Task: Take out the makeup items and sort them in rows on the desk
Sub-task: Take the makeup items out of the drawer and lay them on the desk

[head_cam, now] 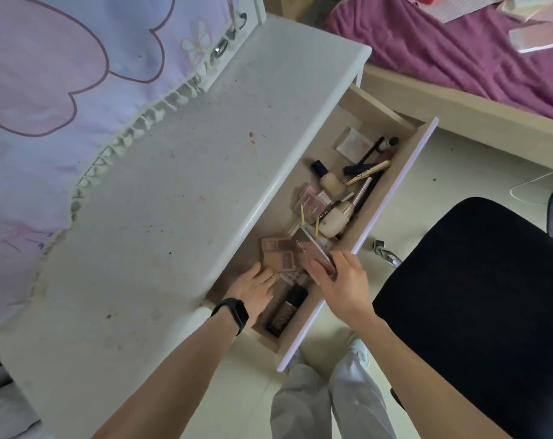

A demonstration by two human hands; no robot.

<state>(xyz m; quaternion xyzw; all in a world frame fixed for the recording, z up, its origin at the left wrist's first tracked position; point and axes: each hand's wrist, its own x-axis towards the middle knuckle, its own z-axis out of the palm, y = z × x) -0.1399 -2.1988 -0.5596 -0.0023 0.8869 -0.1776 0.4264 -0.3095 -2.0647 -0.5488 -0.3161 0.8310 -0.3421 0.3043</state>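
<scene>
The desk's drawer (392, 198) is pulled open and holds several makeup items. My right hand (341, 280) grips a flat mauve palette (310, 251), tilted up at the drawer's near end. My left hand (256, 288), with a black band on its wrist, lies flat in the drawer, fingertips on a brown palette (276, 253). A dark square bottle (287, 310) lies beside that hand. Further along lie a cream bottle (333, 218), a pink compact (311, 199), a black-capped foundation bottle (327, 177), a gold tube (368, 172) and a white compact (354, 144).
The white desk top (173, 185) is dusty and bears no makeup. A lilac cloth (47, 90) with a fringe hangs along its far side. A black chair seat (477, 296) stands right of the drawer. A bed with a purple cover (458, 52) lies beyond.
</scene>
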